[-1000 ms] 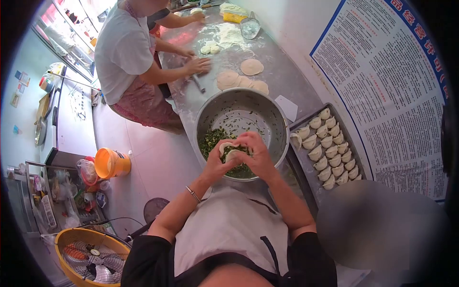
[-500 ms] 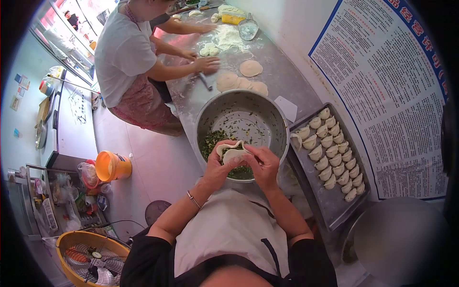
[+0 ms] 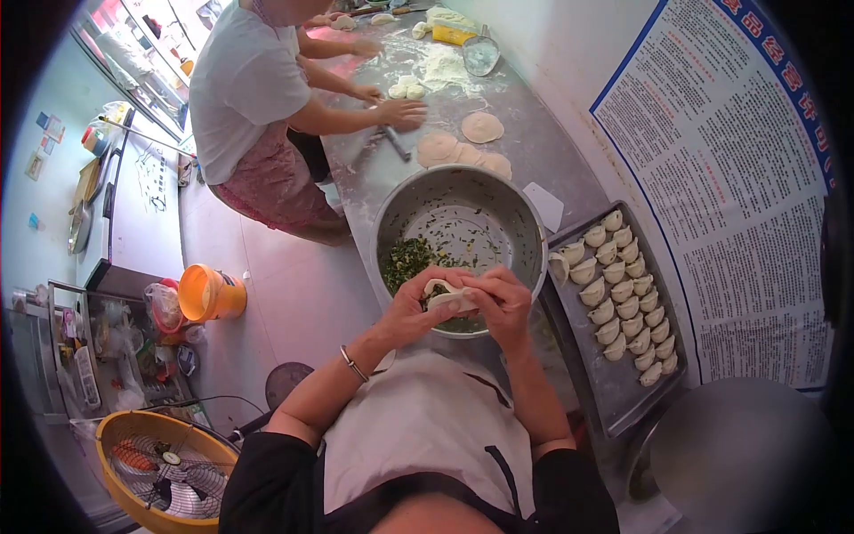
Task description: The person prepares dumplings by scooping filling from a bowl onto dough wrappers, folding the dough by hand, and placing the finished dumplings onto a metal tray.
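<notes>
A partly folded dumpling (image 3: 450,296) with dark green filling showing at its mouth is between my two hands, above the near rim of a large metal bowl (image 3: 381,214). My left hand (image 3: 411,311) cups it from the left, thumb along its near side. The fingers of my right hand (image 3: 501,304) pinch its right edge together. Chopped green filling (image 3: 411,262) is heaped at the bowl's left side, with bits scattered over its bottom and wall. On the right, a metal tray (image 3: 627,405) carries rows of folded dumplings (image 3: 627,307).
Across the metal table (image 3: 569,178), a co-worker (image 3: 258,98) works a rolling pin (image 3: 396,142). Rolled wrappers (image 3: 463,156), dough pieces (image 3: 406,87), flour (image 3: 445,67) and a scoop (image 3: 481,55) lie there. An orange bucket (image 3: 213,294) and yellow fan (image 3: 169,472) stand on the left.
The wrapper was wider open half a second ago; its right side is now pinched closer together. My hands have come nearer each other. The whole view has shifted slightly.
</notes>
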`<action>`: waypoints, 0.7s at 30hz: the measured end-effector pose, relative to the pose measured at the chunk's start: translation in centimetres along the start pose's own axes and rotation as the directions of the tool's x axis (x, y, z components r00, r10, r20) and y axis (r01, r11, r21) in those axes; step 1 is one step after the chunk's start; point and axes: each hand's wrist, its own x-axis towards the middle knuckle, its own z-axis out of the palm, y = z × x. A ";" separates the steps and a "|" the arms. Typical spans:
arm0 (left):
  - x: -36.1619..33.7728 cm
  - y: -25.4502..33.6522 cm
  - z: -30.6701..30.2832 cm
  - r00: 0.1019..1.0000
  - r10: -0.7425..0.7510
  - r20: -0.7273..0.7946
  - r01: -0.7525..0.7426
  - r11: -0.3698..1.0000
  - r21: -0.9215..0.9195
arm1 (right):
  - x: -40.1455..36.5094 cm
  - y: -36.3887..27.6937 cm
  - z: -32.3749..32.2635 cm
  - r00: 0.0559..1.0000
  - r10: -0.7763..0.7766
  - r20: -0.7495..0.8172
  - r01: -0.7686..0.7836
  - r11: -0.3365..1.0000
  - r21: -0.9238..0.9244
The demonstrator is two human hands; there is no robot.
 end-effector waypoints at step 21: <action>0.8 1.3 0.3 0.942 -0.335 0.005 0.334 0.938 -0.097 | -1.8 5.3 1.4 0.958 0.267 0.104 -0.266 0.691 0.672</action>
